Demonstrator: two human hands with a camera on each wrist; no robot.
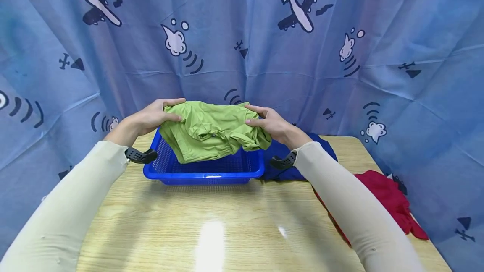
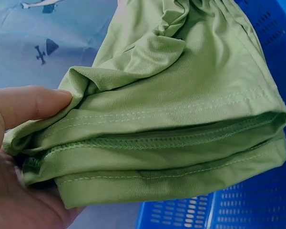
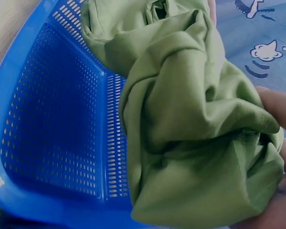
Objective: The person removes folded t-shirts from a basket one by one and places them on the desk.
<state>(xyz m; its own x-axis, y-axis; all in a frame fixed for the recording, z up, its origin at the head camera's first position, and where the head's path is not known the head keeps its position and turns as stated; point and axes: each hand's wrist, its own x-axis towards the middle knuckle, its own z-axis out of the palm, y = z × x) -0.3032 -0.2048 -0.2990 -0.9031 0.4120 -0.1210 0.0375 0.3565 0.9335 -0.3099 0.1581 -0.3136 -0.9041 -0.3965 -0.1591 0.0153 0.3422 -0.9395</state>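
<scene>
A folded light-green garment (image 1: pixel 211 123) with stitched hems hangs between my two hands, above a blue perforated plastic basket (image 1: pixel 206 176). My left hand (image 1: pixel 153 116) pinches its left end, thumb on the near side. In the left wrist view, that thumb (image 2: pixel 38 102) presses on the cloth beside several stacked hem layers. The garment's right end is gripped by my right hand (image 1: pixel 274 124), thumb in front. In the right wrist view, bunched folds of green cloth (image 3: pixel 190 129) hang beside the basket's inner wall, and part of the right hand is hidden behind them.
The basket stands on a light wood table (image 1: pixel 162 221). Dark blue cloth (image 1: pixel 272 158) lies against its right side, partly behind my right forearm. Red cloth (image 1: pixel 385 196) is at the table's right edge. A blue curtain (image 1: pixel 227 32) with airplane prints hangs behind.
</scene>
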